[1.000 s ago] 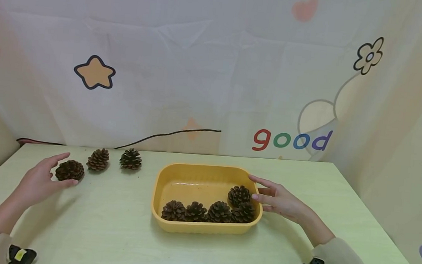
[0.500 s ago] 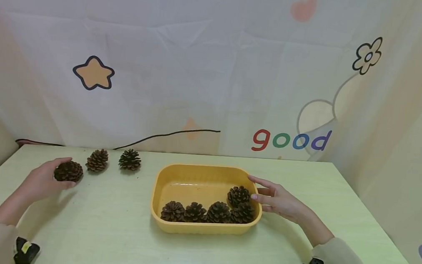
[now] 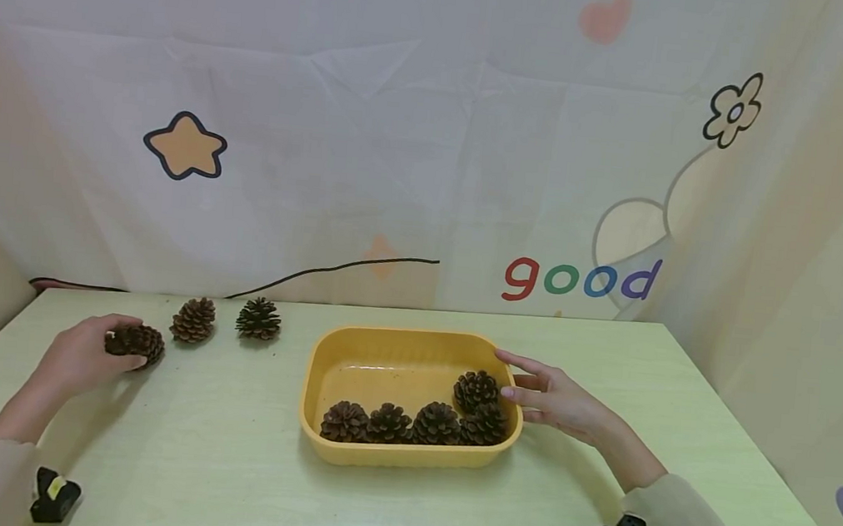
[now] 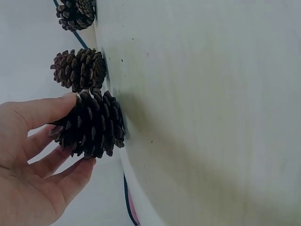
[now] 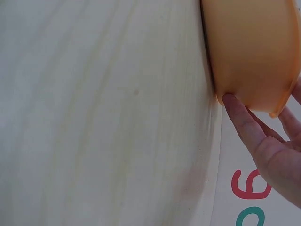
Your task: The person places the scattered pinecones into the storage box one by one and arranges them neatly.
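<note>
In the head view my left hand [image 3: 82, 354] holds a brown pine cone [image 3: 136, 344] at the table's left, with the thumb on one side and fingers on the other. The left wrist view shows the same pine cone [image 4: 91, 123] between thumb and fingertips, close to the tabletop. My right hand [image 3: 563, 402] grips the right side of a yellow plastic basin [image 3: 405, 455]. Its thumb and index finger lie over the rim, other fingers against the outer wall. Several pine cones [image 3: 437, 423] lie in the basin along its near and right sides.
Two more pine cones stand near the table's back edge: one brown [image 3: 194, 320] just right of my left hand, one darker [image 3: 259, 318] farther right. A printed cloth backdrop [image 3: 310, 161] rises behind the pale table [image 3: 399, 516].
My left hand has closed its thumb and fingers onto the pine cone, which has tilted and shifted slightly. My right hand and the basin stay in place.
</note>
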The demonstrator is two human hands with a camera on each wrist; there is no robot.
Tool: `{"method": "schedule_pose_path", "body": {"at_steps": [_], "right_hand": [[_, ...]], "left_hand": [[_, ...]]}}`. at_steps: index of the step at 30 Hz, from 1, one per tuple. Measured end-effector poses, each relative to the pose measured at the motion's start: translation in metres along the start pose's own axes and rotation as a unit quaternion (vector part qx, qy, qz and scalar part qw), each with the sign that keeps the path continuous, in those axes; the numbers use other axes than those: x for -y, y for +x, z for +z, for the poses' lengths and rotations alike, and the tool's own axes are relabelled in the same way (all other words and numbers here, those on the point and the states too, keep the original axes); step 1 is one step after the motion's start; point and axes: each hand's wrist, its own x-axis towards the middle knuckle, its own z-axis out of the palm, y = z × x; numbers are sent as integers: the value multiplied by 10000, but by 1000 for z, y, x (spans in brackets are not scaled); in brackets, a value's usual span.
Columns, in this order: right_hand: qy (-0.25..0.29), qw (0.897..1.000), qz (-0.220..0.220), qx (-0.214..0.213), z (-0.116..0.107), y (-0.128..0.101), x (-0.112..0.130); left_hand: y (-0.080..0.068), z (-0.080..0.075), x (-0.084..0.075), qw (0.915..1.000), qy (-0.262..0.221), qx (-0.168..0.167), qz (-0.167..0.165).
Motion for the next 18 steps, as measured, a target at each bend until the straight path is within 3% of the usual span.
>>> {"method": "schedule_pose_path", "body": {"at_steps": [10,18], "right_hand": [[40,10000,-28,17,0,0,-1],[117,9999,-39,31,0,-1,0]], "left_hand": [[-5,-2,0,10000,-32,-92,-21],[-11,-8,-10,9997,-130,-175,76]]}}
